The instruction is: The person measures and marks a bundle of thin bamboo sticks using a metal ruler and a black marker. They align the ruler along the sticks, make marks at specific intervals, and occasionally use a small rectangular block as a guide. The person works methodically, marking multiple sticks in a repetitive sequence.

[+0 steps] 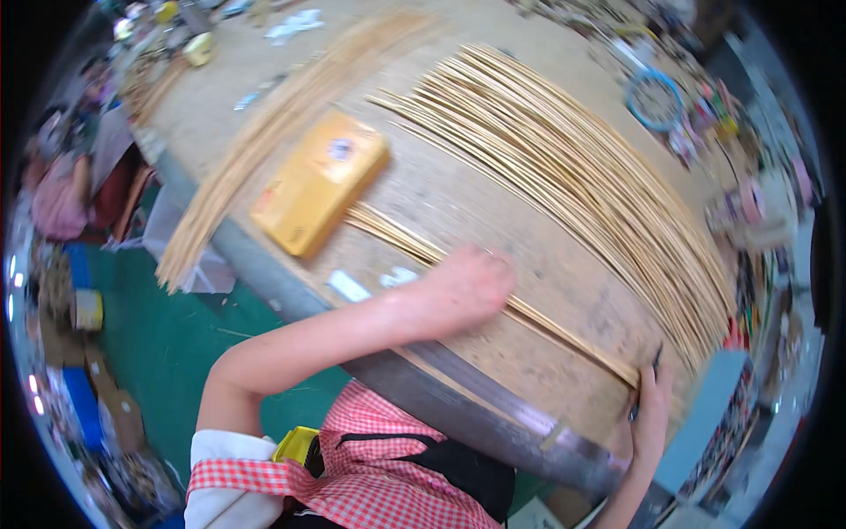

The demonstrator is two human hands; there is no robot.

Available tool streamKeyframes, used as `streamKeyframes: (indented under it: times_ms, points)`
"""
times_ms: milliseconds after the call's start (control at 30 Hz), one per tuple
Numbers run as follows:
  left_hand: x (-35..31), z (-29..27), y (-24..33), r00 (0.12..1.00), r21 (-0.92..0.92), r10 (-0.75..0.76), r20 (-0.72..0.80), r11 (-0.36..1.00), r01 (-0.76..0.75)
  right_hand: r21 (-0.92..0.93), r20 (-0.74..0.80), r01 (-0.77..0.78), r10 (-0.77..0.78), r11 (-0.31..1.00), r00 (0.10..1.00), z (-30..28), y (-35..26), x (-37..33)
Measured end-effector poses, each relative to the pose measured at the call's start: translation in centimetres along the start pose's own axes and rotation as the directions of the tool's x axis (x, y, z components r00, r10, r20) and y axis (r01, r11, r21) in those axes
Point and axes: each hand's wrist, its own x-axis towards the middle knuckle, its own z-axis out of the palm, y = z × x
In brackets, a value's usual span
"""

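A narrow bundle of thin straw-coloured sticks (564, 334) lies slantwise across the wooden table. My left hand (476, 284), a little blurred, is closed over the middle of the bundle. At the bundle's right end is my right hand (653, 404), its fingers closed round a slim dark tool (658, 354) that shows above and below them; its kind I cannot make out. The bundle's far left end reaches a yellow box (322, 181), which lies on the table. Beyond my hands a wide spread of the same sticks (564, 167) curves across the tabletop.
Another long bundle of sticks (264, 141) lies left of the box and overhangs the table edge (441, 388). White scraps (348, 286) lie near my left forearm. A blue ring (654, 99) sits at the far right, and a light-blue bin (712, 421) stands beside my right hand.
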Motion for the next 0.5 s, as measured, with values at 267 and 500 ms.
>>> streamKeyframes:
  times_ms: [267, 500]
  points:
    - [-1.0, -1.2, 1.3, 0.992, 0.05, -0.036, -0.118, 0.998, 0.042, 0.003, -0.123, 0.038, -0.037, 0.999, 0.992, 1.5, 2.1, -1.4]
    - [-3.7, -9.6, 2.0, 0.974, -0.058, -0.097, -0.205, 0.995, 0.087, 0.001, -0.788, 0.212, -0.13, 0.977, 0.602, 0.6, -2.9, -1.3]
